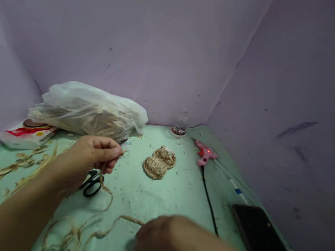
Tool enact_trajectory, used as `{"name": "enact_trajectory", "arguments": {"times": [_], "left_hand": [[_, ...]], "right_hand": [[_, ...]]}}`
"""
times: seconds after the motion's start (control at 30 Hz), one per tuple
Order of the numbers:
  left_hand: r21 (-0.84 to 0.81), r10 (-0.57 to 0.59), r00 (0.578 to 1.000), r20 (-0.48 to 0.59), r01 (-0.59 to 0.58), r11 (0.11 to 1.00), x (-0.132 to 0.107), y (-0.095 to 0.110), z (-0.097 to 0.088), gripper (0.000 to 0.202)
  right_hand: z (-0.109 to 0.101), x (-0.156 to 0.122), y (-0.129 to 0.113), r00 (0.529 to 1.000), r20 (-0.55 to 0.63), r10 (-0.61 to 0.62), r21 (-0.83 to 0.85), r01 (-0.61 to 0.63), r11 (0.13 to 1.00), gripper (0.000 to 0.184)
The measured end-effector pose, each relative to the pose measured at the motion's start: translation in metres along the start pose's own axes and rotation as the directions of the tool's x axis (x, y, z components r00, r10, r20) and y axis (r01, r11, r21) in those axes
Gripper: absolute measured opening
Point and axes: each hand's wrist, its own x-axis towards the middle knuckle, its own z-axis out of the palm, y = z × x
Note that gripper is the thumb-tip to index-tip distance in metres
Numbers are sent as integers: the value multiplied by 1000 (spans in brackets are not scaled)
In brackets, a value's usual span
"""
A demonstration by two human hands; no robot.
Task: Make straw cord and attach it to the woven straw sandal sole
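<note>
Between the thumb and forefinger of my left hand (105, 154) is the end of a braided straw cord (109, 192), its tip poking out to the right. From there the cord hangs down and lies in loose loops on the table. My right hand (166, 238) is low in the view and smeared by motion; the cord runs up to its fingertips, but whether they grip it is unclear. Beyond the hands lies a coiled braided piece (159, 163) made of two rounded lobes. Black-handled scissors (92, 184) are partly hidden behind my left wrist.
A pink glue gun (206, 152) with a lit red light trails a black cable (209, 203). A dark phone-like slab (259, 235) lies at right. A plastic bag (94, 108), a red-and-white box (29, 136), straw scraps (11, 169) and a small clear container (178, 131) stand farther off.
</note>
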Motion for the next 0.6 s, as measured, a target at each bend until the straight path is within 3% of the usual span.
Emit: {"name": "enact_trajectory", "arguments": {"times": [0.07, 0.1, 0.17, 0.2, 0.23, 0.3, 0.4, 0.6], "left_hand": [[53, -36, 999, -11, 37, 998, 7, -10, 14, 25], [76, -45, 999, -20, 46, 996, 11, -15, 21, 25], [110, -15, 999, -50, 20, 994, 21, -24, 33, 23], [129, 2, 998, -66, 7, 992, 27, -27, 38, 22], [163, 17, 996, -91, -2, 987, 33, -31, 42, 22], [245, 70, 987, -148, -32, 969, 47, -36, 48, 20], [311, 118, 976, -183, -56, 949, 68, -42, 54, 19], [372, -1, 996, -84, 32, 928, 86, -50, 61, 12]], "right_hand": [[-23, 17, 23, 984, -69, 165, 218, -146, 965, 15], [-30, 29, 39, 935, -200, 294, 274, -235, 933, 17], [-36, 53, 73, 745, -461, 482, 277, -395, 876, 29], [-34, 64, 89, 673, -528, 518, 254, -458, 852, 37], [-31, 73, 103, 656, -545, 523, 254, -465, 848, 43], [-21, 85, 122, 683, -517, 516, 266, -445, 855, 44], [-7, 89, 130, 750, -445, 489, 297, -392, 871, 36], [-8, 79, 122, 861, -287, 419, 338, -318, 886, 22]]}}
